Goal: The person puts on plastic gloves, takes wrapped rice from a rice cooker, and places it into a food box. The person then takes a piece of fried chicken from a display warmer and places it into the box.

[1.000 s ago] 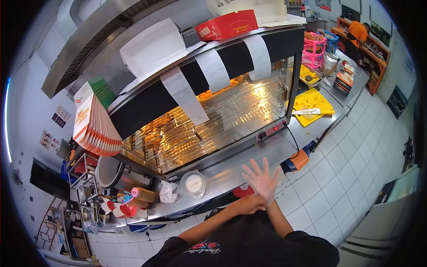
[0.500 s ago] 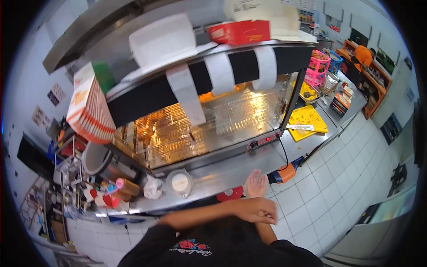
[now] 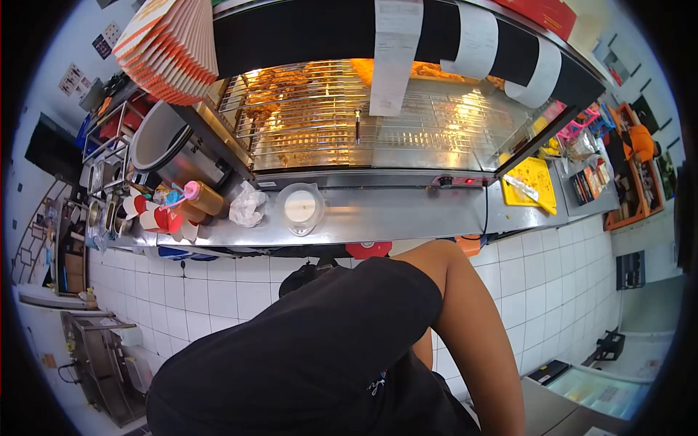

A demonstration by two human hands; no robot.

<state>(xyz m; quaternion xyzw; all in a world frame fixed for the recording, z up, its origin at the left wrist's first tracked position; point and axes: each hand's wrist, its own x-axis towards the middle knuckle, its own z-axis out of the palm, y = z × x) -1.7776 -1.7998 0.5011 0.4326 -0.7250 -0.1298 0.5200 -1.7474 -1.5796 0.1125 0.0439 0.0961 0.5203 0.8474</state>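
Neither of my hands shows. My left arm crosses in front of my body, elbow toward the counter, and its forearm runs down past the bottom edge. Just a sliver of my right arm appears behind it. Ahead stands a glass-fronted food warmer with browned, fried-looking food on its wire racks. On the steel counter before it sit a round translucent tub with white contents and a crumpled white paper.
Squeeze bottles and red-and-white cartons stand left, beside a large steel pot. Paper slips hang over the warmer. A yellow tray lies right. A person in orange is at the far right.
Both hands have gone from view; they were in front of the counter before. My left elbow has swung forward. The view has turned, with the warmer now higher in it.
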